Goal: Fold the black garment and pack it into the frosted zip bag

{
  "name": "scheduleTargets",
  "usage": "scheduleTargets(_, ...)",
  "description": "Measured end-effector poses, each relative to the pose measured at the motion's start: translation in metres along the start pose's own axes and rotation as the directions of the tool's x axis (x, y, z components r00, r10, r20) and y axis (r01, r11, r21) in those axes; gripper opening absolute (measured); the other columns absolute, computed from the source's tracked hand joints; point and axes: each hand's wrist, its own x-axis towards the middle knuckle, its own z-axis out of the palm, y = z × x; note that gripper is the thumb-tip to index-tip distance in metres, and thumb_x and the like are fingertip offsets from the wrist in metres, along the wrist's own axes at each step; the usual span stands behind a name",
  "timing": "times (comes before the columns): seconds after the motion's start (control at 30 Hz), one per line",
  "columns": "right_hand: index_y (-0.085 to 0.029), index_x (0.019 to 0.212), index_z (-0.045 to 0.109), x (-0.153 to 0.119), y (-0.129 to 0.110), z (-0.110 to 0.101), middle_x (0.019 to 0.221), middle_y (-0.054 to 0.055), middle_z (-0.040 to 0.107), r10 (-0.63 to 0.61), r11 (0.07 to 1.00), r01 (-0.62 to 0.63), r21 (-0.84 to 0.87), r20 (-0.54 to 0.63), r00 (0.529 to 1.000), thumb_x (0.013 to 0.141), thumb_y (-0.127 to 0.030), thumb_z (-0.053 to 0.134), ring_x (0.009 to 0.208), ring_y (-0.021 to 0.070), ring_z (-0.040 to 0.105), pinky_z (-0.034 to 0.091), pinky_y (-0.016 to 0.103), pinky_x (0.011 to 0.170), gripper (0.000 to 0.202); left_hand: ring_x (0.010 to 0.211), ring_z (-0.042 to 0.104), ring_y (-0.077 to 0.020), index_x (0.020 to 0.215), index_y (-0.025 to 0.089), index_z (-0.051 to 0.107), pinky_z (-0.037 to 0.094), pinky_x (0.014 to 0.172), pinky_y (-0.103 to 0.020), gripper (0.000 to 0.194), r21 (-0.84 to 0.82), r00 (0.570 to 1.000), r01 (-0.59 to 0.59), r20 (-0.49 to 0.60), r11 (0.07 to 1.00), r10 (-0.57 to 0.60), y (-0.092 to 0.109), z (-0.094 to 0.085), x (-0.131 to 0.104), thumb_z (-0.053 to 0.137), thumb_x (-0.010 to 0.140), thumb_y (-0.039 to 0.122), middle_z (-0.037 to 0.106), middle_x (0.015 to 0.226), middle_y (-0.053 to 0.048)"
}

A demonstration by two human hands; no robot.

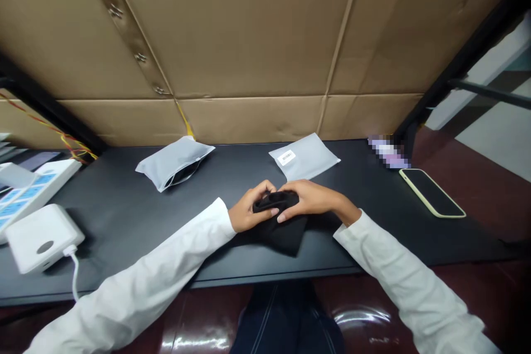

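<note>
A piece of black cloth (286, 235) is bunched above the near part of the dark table, its lower part hanging toward the front edge. My left hand (251, 210) grips its upper left side, fingers curled round it. On the right, my right hand (309, 199) pinches the same cloth, with the two thumbs close together. Just beyond my hands lies a flat grey pouch (313, 157) with a white barcode label. Farther left, another grey pouch (174, 160) lies with its mouth gaping and something dark inside.
A phone (433, 193) and a blurred small packet (389, 152) lie at the right. On the left are a white box-shaped device (43, 238) with a cable and a white power strip (37, 188). Cardboard (249, 38) walls the back of the table (136, 243).
</note>
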Motion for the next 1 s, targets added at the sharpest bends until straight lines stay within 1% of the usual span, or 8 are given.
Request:
scheduleTargets(0.1,-0.018,0.096,0.070,0.001,-0.002,0.001,0.081,0.000,0.065,0.022,0.999,-0.024,0.040,0.057,0.998,0.059,-0.060,0.080,0.073,0.0164,0.055,0.039,0.025,0.062,0.057,0.060,0.051,-0.0101,0.098,0.020,0.044,0.039,0.058,-0.022,0.030,0.049,0.992,-0.044,-0.120,0.998,0.049,0.000,0.012,-0.002,0.065,0.085,0.036,0.055,0.070,0.005)
scheduleTargets(0.27,-0.015,0.092,0.072,-0.014,0.009,-0.029,0.080,-0.001,0.067,0.058,0.977,-0.089,0.196,0.157,0.986,0.066,-0.052,0.078,0.072,0.0164,0.058,0.044,0.026,0.066,0.045,0.082,0.061,-0.0145,0.106,0.021,0.047,0.049,0.080,-0.029,0.030,0.255,0.901,-0.114,-0.381,0.960,0.208,-0.008,0.021,0.002,0.067,0.084,0.026,0.060,0.088,0.000)
scheduleTargets(0.33,-0.015,0.092,0.073,-0.022,0.018,-0.044,0.085,0.001,0.069,0.046,0.964,-0.064,0.260,0.072,0.996,0.070,-0.052,0.075,0.077,0.0185,0.061,0.046,0.028,0.071,0.043,0.084,0.061,-0.0148,0.107,0.021,0.048,0.050,0.085,-0.031,0.028,0.304,0.871,-0.088,-0.438,0.949,0.221,-0.015,0.016,0.006,0.064,0.085,0.023,0.060,0.089,-0.001)
scheduleTargets(0.43,-0.019,0.102,0.074,-0.028,0.037,-0.059,0.110,0.005,0.069,-0.019,0.976,0.067,0.206,-0.224,0.974,0.071,-0.049,0.076,0.104,0.0246,0.061,0.044,0.036,0.096,0.043,0.081,0.061,-0.0143,0.104,0.020,0.049,0.051,0.083,-0.031,0.022,0.359,0.844,-0.043,-0.486,0.932,0.226,-0.025,0.006,0.010,0.061,0.086,0.021,0.060,0.087,0.000)
scheduleTargets(0.53,-0.025,0.121,0.067,-0.024,0.055,-0.059,0.134,0.006,0.060,0.017,0.995,0.026,0.100,-0.406,0.914,0.072,-0.047,0.076,0.129,0.0293,0.048,0.030,0.045,0.114,0.055,0.081,0.060,-0.0149,0.099,0.020,0.051,0.051,0.081,-0.031,0.015,0.440,0.855,-0.034,-0.451,0.897,0.254,-0.026,0.000,0.011,0.059,0.085,0.019,0.059,0.087,-0.001)
scheduleTargets(0.73,-0.025,0.119,0.065,-0.002,0.046,-0.029,0.121,0.004,0.066,-0.058,0.981,0.090,0.174,-0.179,0.982,0.082,-0.049,0.067,0.115,0.0255,0.058,0.041,0.042,0.105,0.044,0.113,0.057,-0.0224,0.113,0.019,0.052,0.049,0.098,-0.038,0.034,0.610,0.915,-0.163,-0.200,0.776,0.349,-0.026,0.001,0.010,0.045,0.083,0.005,0.060,0.116,-0.010)
scheduleTargets(0.83,-0.024,0.111,0.066,0.007,0.031,-0.013,0.112,0.003,0.068,-0.066,0.952,0.119,0.282,-0.192,0.979,0.082,-0.046,0.068,0.106,0.0226,0.060,0.045,0.039,0.098,0.036,0.109,0.061,-0.0236,0.117,0.017,0.052,0.050,0.095,-0.038,0.044,0.659,0.963,-0.108,-0.117,0.744,0.244,-0.034,-0.003,0.010,0.042,0.077,0.002,0.063,0.114,-0.011)
scheduleTargets(1.0,-0.021,0.101,0.066,0.013,0.028,-0.001,0.095,0.001,0.069,0.114,0.786,0.070,0.614,-0.256,0.960,0.074,-0.044,0.076,0.085,0.0177,0.064,0.050,0.032,0.080,0.036,0.090,0.068,-0.0231,0.106,0.019,0.058,0.052,0.078,-0.033,0.023,0.743,0.990,0.120,-0.143,0.658,-0.019,-0.035,-0.022,0.015,0.038,0.095,0.024,0.070,0.099,-0.009)
